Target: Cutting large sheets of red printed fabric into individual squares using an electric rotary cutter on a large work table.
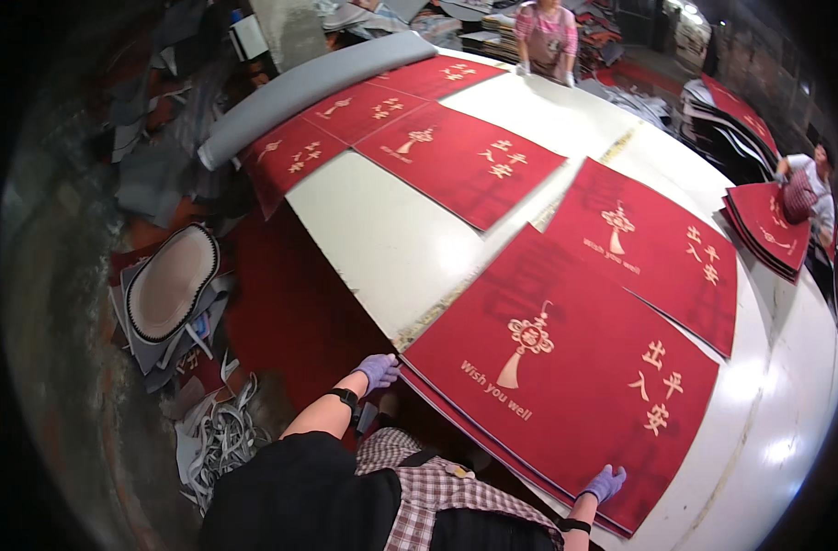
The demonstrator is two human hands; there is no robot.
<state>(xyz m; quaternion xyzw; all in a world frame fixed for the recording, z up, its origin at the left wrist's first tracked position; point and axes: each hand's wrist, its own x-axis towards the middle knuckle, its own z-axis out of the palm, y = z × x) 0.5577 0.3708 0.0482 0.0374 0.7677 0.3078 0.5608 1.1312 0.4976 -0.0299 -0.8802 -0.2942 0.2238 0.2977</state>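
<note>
A red doormat with gold printing lies before me, its near edge along the table's edge; more layers show under that edge. My left hand, in a purple glove, is closed on the mat's near left corner. My right hand, gloved alike, rests on top of the mat near its front right corner, fingers stretched out. Just beyond, another red mat lies partly beside and behind the first one.
A large white table carries more red mats and a grey-backed roll. One person stands at the far edge; another handles a mat stack at right. Grey offcut strips lie on the floor at left.
</note>
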